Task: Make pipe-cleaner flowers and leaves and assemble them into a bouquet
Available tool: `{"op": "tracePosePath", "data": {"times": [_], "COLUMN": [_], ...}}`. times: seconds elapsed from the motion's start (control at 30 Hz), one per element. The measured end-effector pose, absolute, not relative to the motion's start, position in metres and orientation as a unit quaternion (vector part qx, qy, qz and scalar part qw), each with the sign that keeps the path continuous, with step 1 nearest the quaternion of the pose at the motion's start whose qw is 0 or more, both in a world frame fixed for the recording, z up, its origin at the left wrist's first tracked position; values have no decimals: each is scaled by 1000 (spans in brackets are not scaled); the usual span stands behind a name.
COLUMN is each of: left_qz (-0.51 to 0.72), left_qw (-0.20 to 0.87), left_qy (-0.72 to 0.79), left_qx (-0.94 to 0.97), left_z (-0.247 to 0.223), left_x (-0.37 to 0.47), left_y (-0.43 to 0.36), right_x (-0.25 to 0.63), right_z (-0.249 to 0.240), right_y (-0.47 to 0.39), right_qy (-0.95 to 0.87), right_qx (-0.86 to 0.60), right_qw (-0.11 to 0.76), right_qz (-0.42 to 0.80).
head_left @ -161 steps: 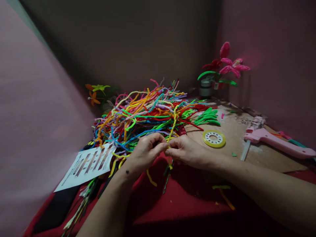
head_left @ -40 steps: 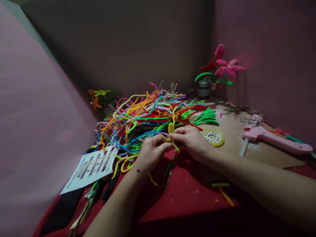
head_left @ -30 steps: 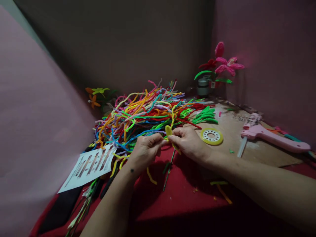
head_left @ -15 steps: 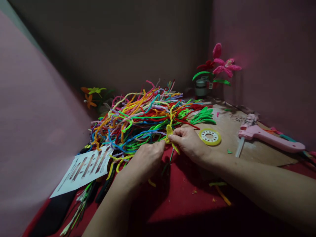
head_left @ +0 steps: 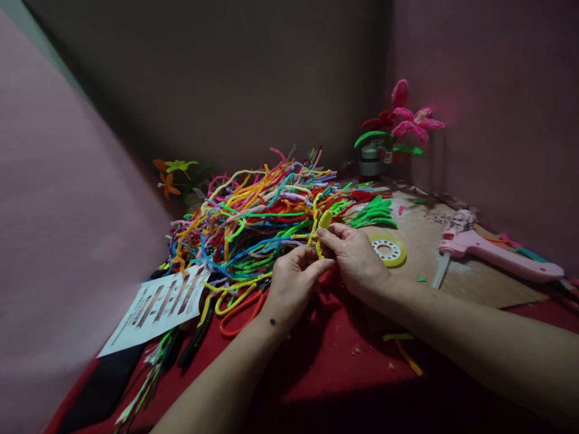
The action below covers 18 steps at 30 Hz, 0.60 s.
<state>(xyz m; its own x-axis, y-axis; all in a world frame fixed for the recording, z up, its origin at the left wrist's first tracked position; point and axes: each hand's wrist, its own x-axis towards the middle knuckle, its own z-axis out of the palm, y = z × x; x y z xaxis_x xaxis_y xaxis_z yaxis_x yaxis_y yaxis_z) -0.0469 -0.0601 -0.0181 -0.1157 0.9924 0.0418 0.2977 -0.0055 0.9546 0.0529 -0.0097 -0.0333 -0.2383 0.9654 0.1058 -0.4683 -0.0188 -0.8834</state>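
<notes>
My right hand pinches a yellow pipe cleaner, part of it bent into a petal-like loop that stands up above the fingers. Close against it, my left hand has thumb and fingers closed at the lower end of the same yellow piece. Its fingertips are partly hidden. Right behind both hands lies a heap of many-coloured pipe cleaners. A red scissors handle shows beside my left wrist.
A pink glue gun and a yellow tape roll lie on a brown board at right. Green leaf-shaped pieces sit behind. A printed sheet and black-handled pliers are at left. Pink pipe-cleaner flowers stand at the back.
My left hand has turned from a fist to a pinch, thumb uppermost, and moved slightly right. The yellow loop has risen a little and tilts right. The red scissors handle has come into view.
</notes>
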Motion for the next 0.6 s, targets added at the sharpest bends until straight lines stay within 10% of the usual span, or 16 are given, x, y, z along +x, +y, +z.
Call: {"op": "tracePosePath", "data": {"times": [0.33, 0.6], "left_qz": [384, 410], "left_qw": [548, 486], "left_qy": [558, 568], "left_qx": [491, 522], "left_z": [-8, -12], "left_x": [-55, -57], "left_y": [-64, -62], "right_x": [55, 53], "right_z": [-37, -37], "right_y": [-8, -7], "right_qy": [-450, -454], "right_qx": [-297, -290], "right_qw": [512, 510], "right_qz": [669, 671]}}
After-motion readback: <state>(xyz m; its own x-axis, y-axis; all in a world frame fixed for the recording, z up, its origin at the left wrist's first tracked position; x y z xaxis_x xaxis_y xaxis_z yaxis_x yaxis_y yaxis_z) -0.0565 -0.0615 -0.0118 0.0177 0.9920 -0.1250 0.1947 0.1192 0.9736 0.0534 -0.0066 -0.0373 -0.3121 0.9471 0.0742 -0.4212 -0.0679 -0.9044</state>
